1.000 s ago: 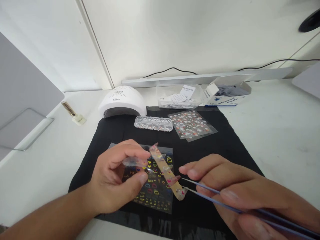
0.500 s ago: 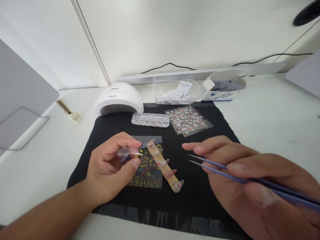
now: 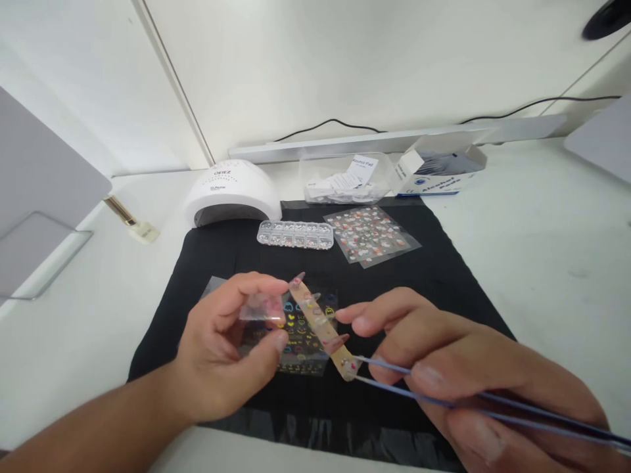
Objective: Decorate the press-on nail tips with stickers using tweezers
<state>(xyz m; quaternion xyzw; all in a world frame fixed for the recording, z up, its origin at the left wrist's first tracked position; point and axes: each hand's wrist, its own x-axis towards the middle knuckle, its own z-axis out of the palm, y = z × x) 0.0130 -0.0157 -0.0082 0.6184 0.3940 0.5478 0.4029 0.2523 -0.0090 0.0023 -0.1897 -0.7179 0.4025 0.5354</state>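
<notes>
Two hands busy: left hand point(image 3: 221, 351) pinches the nail-tip display strip point(image 3: 320, 325) at its upper end, above the black mat point(image 3: 444, 276). Right hand point(image 3: 458, 381) grips tweezers point(image 3: 419, 387), tips at its lower end. Strip looks light, thin, bendy; glued tips probably fragile, so hold by edges.

1. The left hand point(image 3: 221, 358) was bare, with no glove, ring or watch visible.
2. The left forearm, which entered the view at the near edge of the black mat point(image 3: 444, 263), was uncovered, with no sleeve in view.
3. The right hand point(image 3: 463, 381) was likewise bare and unadorned.
4. Fingernails on both hands were short and unpainted.
</notes>
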